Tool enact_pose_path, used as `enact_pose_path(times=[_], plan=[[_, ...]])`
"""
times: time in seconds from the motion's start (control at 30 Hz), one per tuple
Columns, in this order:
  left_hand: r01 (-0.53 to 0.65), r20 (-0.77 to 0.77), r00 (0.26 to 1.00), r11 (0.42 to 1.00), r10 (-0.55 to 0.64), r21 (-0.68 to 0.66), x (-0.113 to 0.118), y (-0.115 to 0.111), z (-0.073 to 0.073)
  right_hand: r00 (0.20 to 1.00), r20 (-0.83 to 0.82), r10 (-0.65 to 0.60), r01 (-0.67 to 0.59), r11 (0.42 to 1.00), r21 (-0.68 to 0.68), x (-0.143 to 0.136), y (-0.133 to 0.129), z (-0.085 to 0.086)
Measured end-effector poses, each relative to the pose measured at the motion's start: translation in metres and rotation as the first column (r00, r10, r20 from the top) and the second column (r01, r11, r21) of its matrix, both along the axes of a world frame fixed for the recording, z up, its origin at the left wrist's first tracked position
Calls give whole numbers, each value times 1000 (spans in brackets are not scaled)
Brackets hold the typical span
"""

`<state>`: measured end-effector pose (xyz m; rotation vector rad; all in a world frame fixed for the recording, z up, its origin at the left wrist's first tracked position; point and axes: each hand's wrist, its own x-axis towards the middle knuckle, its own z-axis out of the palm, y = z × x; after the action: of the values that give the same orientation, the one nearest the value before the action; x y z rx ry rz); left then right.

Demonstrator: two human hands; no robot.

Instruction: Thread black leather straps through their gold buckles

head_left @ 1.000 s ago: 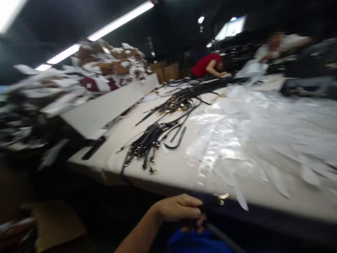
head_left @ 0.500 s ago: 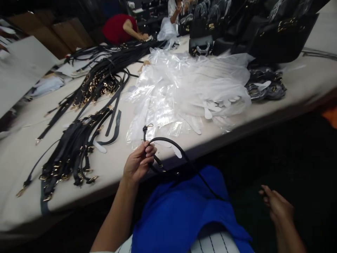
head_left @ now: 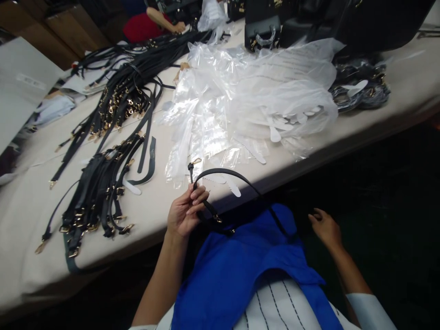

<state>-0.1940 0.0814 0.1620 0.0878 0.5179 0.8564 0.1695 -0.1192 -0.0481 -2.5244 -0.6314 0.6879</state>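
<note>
My left hand (head_left: 187, 210) is closed round a thin black strap (head_left: 237, 173) at the table's front edge. One end with a gold clasp sticks up above the fingers, and the rest arches right and hangs over the blue apron (head_left: 237, 270). My right hand (head_left: 326, 227) is off to the right over the dark floor, fingers apart, holding nothing that I can see. Left of my left hand, a bundle of black straps (head_left: 99, 188) with gold buckles lies on the table.
Clear plastic bags (head_left: 213, 110) cover the middle of the table (head_left: 154, 211). White paper pieces (head_left: 233, 187) lie near its edge. Behind are more straps (head_left: 137, 68), a black handbag (head_left: 263, 34) and a person's arm (head_left: 161, 20) with a red garment. Wrapped items (head_left: 364, 89) lie at right.
My right hand has moved left and its fingers have opened. My left hand keeps its hold on the strap. The view has tilted down a little.
</note>
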Motion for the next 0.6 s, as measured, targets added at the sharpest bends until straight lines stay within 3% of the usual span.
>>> enact_pose_path(times=[0.1,0.2,0.3,0.37,0.5,0.6], plan=[[129,-141,983,990,-120,53,6,-1,0,999,36,38,-46,959,281,-32,12,41],[345,-311,904,931,-294,121,18,-4,3,988,-43,148,-89,774,627,-74,31,94],[499,-410,820,849,-398,173,35,-8,6,952,-61,301,-165,670,724,-107,49,131],[533,-444,798,821,-408,204,44,-11,9,884,-161,439,-197,662,723,-118,58,142],[518,-436,814,820,-384,245,55,-15,10,638,-464,615,-254,737,627,-129,65,143],[489,-394,839,838,-375,243,62,-19,4,503,-526,686,-233,694,681,-141,66,142]])
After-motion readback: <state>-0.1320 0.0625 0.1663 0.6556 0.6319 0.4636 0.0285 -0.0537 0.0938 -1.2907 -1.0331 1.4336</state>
